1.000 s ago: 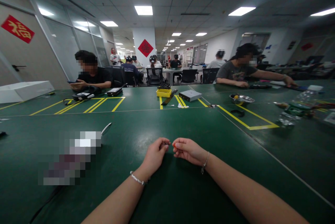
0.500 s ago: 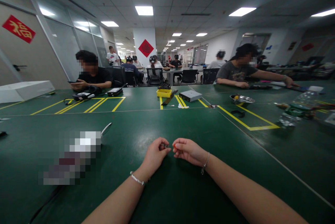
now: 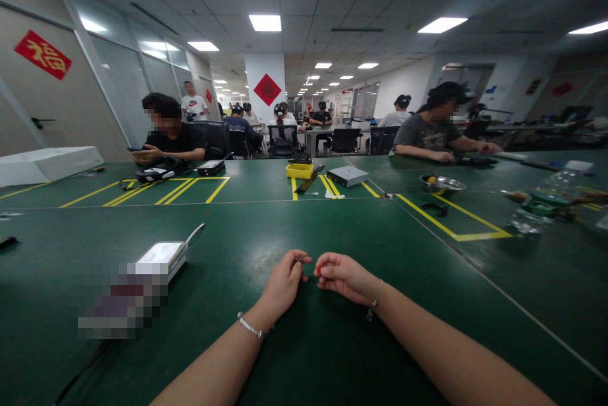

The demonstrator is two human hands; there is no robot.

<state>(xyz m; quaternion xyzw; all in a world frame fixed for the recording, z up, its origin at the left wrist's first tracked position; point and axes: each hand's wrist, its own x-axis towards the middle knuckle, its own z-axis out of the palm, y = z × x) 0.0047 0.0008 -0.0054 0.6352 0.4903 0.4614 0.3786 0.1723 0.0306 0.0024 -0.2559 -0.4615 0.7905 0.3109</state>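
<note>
Just above the green table [image 3: 228, 304], near the middle of the head view, my two hands face each other with a narrow gap between the fingertips. My left hand [image 3: 284, 279] is closed, its fingers curled around something small and dark that they mostly hide. Between the thumb and fingers of my right hand [image 3: 346, 276] is a small orange-red piece [image 3: 318, 271]; its kind is too small to make out. A bracelet circles each wrist.
On the left lies a white device [image 3: 164, 254] with a cable, partly pixelated. Farther off are a yellow bin [image 3: 299, 170], a grey box [image 3: 348, 175], a metal bowl [image 3: 441, 183] and a plastic bottle [image 3: 546, 197]. Two people sit across the table.
The fingers of my left hand have shifted slightly around the small dark thing. My right hand keeps its pinch. Across the table, the person on the right has drawn an outstretched arm back in.
</note>
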